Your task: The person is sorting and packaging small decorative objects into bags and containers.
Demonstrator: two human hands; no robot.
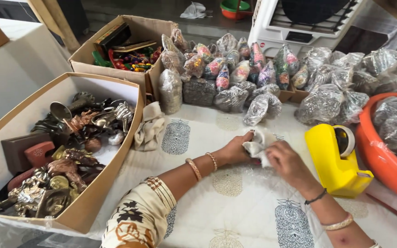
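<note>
Wrapping step: left hand point(235, 149) and right hand point(285, 160), fingers closed on white cloth point(259, 146), probably around a small hidden item. Next: yellow tape dispenser point(334, 160) nearby.

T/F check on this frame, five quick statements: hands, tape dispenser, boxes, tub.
1. Both hands, left hand and right hand, hold a crumpled white cloth. True.
2. The yellow plastic tape dispenser lies left of the hands. False: it stands to their right.
3. The large open cardboard box holds metal figurines. True.
4. The orange plastic tub is empty. False: it holds plastic-wrapped bundles.
5. The hands wear gloves. False: bare, with bangles on the wrists.
</note>
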